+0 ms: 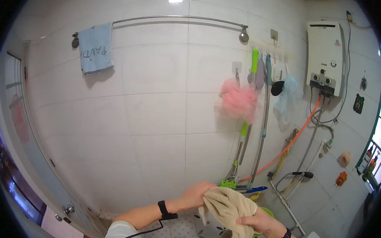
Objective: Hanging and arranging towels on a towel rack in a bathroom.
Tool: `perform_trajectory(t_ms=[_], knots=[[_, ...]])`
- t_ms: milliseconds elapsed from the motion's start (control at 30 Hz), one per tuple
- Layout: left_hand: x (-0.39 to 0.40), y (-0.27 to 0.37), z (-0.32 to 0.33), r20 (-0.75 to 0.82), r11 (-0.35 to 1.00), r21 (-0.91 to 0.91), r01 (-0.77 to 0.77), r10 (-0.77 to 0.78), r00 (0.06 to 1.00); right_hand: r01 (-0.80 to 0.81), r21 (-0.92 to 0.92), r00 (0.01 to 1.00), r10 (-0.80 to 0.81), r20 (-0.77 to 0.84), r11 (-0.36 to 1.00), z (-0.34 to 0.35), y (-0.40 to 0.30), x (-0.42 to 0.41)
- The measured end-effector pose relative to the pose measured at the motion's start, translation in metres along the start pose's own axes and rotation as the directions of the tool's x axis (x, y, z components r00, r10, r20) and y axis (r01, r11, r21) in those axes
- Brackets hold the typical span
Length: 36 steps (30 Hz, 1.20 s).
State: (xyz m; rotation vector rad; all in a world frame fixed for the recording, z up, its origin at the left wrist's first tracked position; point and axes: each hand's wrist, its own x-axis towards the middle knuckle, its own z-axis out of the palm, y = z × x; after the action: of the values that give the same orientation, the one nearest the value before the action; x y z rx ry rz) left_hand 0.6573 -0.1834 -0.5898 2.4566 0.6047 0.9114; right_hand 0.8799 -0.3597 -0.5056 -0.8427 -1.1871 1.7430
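Note:
A beige towel (229, 206) is bunched between my two hands, low in the head view. My left hand (198, 193) grips its upper left end, slightly blurred. On the right side my right hand (258, 219) clasps the cloth with the thumb lying across it, and a loose part hangs below. Part of a green basin (267, 212) shows behind my right hand, mostly hidden by hand and towel. A black strap circles each wrist.
A blue towel (97, 49) hangs on a metal wall rail (179, 18). Mops (264, 113) and a pink bath pouf (238, 100) hang at the corner. A water heater (324, 58), an orange hose (294, 142) and a shower head (307, 175) are on the right. A door (47, 137) stands left.

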Motion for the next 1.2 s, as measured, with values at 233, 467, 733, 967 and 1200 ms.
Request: perform_trajectory(t_ms=[233, 467, 733, 967, 1200], knots=[[0.105, -0.032, -0.150, -0.080, 0.633, 0.771, -0.077, 0.217, 0.973, 0.133, -0.330, 0.940, -0.224, -0.256, 0.935, -0.010, -0.078, 0.080], [0.271, 0.060, -0.366, -0.226, 0.683, 0.716, -0.145, 0.424, 0.877, 0.621, -0.541, 0.597, -0.789, -0.144, 0.568, 0.024, -0.238, 0.163], [0.354, 0.148, -0.470, -0.317, 0.656, 0.706, -0.268, 0.631, 0.708, 0.672, -0.729, 0.277, -0.957, 0.090, 0.126, 0.008, -0.410, 0.194], [0.418, 0.138, -0.502, -0.386, 0.691, 0.668, -0.276, 0.638, 0.666, 0.862, -0.506, 0.270, -0.875, 0.401, 0.034, 0.039, -0.459, 0.232], [0.440, 0.125, -0.517, -0.551, 0.700, 0.708, -0.096, 0.632, 0.546, 0.739, -0.670, 0.181, -0.936, 0.300, -0.072, -0.007, -0.518, 0.273]])
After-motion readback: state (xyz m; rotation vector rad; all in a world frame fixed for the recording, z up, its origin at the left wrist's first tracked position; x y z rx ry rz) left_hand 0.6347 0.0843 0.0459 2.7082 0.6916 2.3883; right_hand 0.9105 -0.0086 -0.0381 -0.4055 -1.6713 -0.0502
